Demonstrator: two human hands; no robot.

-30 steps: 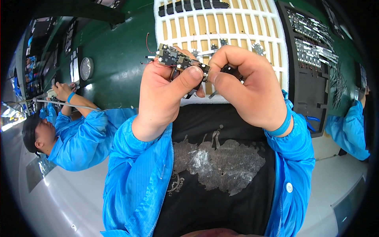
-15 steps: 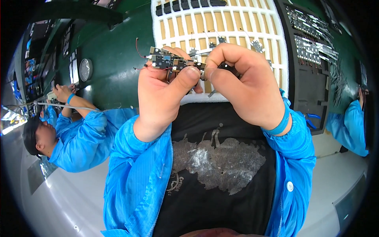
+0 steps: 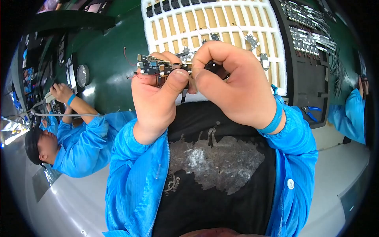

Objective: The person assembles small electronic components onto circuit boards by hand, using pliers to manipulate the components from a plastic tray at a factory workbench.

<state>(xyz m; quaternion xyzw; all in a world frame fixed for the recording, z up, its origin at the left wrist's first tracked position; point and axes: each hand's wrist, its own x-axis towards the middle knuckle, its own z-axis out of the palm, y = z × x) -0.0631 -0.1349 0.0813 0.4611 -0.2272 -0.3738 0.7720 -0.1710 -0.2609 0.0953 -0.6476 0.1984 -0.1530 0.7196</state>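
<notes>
My left hand (image 3: 157, 100) is closed around several small black circuit boards (image 3: 152, 66), gripped between thumb and fingers. Thin red wires (image 3: 126, 55) stick out from the boards' left end. My right hand (image 3: 237, 89) meets it at the boards' right end, with thumb and forefinger pinched together. Inside the curl of the right fingers shows a small black part (image 3: 213, 65); its full shape is hidden by the hand. Both hands are above the near edge of a white foam tray (image 3: 281, 81) divided into narrow slots.
Black blocks (image 3: 166, 5) fill slots along the tray's far edge, and loose small boards (image 3: 251, 40) lie on it. To the right, a black tray (image 3: 306, 85) holds rows of boards (image 3: 310, 39) and blue-handled pliers (image 3: 312, 113). A co-worker (image 3: 83, 146) sits at the left.
Both hands, with the boards, have shifted slightly left in the picture. The tray and bench have also slid a little up and left in view. The grip looks the same.
</notes>
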